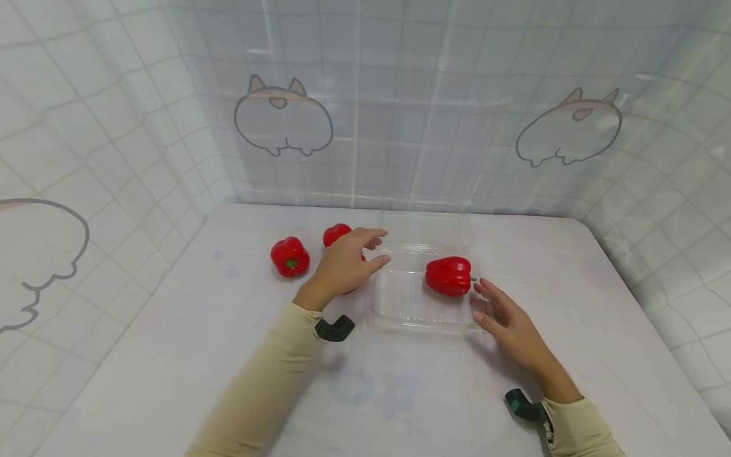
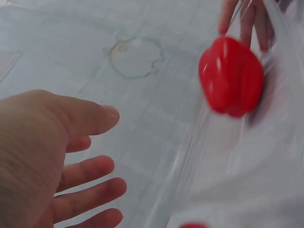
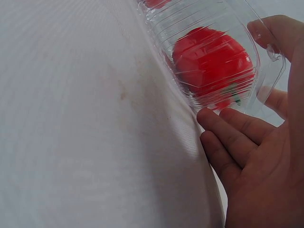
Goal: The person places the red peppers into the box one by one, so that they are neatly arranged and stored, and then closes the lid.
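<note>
Red bell pepper, far left: we see it resting on the white tabletop, green stem turned toward us.
Red bell pepper, at the back: it sits just right of the first and farther from us, partly covered by the left hand.
Half-hidden red bell pepper: only slivers show around the left hand, so we cannot tell whether the two touch.
Left hand: thumb and fingers stand apart with nothing between them; the fingertips point toward the clear container.
Clear plastic container: its tray lies on the tabletop between the hands, with the lid laid back behind it.
Red bell pepper, in the tray: it lies on its side in the right half, stem toward the right hand.
Right hand: thumb and fingers are parted and lightly bent at the tray's right edge; we cannot tell whether they touch it.
</note>
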The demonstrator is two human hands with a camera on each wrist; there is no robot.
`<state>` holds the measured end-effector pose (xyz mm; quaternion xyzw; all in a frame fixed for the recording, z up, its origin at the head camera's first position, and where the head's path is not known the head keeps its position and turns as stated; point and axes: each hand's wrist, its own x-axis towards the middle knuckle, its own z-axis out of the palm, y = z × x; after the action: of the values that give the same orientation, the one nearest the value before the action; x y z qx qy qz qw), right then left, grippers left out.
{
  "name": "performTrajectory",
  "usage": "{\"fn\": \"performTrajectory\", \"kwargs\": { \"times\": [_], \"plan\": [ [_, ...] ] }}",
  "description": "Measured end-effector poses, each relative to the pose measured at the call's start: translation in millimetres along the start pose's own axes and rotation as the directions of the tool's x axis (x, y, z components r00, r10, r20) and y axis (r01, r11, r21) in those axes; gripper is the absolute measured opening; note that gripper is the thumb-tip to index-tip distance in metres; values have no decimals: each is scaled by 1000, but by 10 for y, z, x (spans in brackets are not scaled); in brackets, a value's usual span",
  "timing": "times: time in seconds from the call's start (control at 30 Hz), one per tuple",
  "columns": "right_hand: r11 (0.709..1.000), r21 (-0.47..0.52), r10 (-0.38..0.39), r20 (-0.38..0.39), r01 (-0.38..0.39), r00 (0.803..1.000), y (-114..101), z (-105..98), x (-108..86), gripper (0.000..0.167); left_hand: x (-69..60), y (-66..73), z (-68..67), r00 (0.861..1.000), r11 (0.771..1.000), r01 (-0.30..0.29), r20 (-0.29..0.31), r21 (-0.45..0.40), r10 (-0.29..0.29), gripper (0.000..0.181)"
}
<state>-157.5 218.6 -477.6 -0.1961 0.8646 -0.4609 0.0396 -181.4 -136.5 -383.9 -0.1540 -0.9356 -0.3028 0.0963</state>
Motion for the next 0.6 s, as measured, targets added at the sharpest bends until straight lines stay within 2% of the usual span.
{"fn": "performTrajectory", "kwargs": {
  "times": [0.13,0.33,0.47,0.6],
  "plan": [
    [1000,9,6,6,-6,1000,-14,3,3,73,-45,-211,-162,1000,1000,15,-14,3,-15,49],
    [1000,9,11,2,-11,1000,-27,3,3,73,-140,-500,-356,997,995,81,24,-55,-80,49],
    [1000,12,9,3,-9,1000,-29,-1,4,73,-218,-642,-404,994,993,104,22,-53,-103,47],
    [1000,7,9,2,-9,1000,-26,-7,0,73,-298,-753,-398,995,993,99,8,-61,-99,43]
  ]
}}
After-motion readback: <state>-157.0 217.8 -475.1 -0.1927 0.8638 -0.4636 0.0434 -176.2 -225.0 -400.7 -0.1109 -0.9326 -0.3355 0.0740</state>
